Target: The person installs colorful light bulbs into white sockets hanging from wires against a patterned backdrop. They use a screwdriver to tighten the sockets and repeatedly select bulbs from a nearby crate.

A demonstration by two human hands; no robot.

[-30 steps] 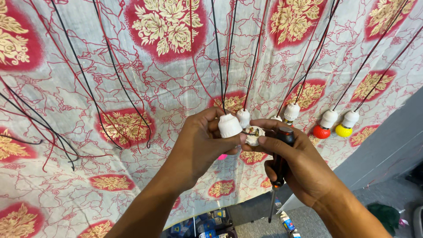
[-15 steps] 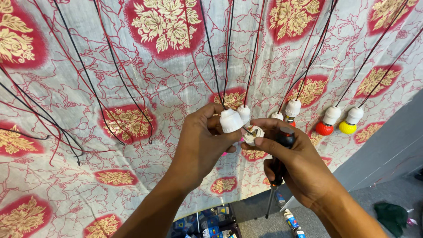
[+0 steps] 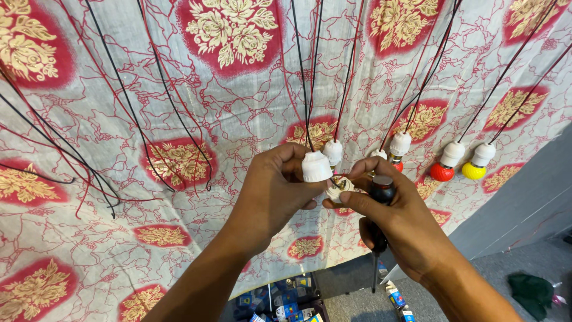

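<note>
My left hand (image 3: 271,194) pinches a white lamp-holder cap (image 3: 315,167) that hangs on a red and a black wire (image 3: 305,77). My right hand (image 3: 402,223) holds the white holder base (image 3: 338,189) between thumb and forefinger, just under the cap. The same hand also grips a screwdriver (image 3: 379,238) with a black handle, its shaft pointing down. The two holder parts are close together, with thin wire ends between them.
More white holders (image 3: 400,144) hang on wires in front of a red and white flowered cloth (image 3: 179,119), two with a red bulb (image 3: 442,172) and a yellow bulb (image 3: 473,170). Small boxes (image 3: 286,301) lie on the grey floor below. Loose wires (image 3: 89,167) hang at left.
Both hands stay together on the holder parts. The view has shifted slightly, and the cap and base sit a little closer together.
</note>
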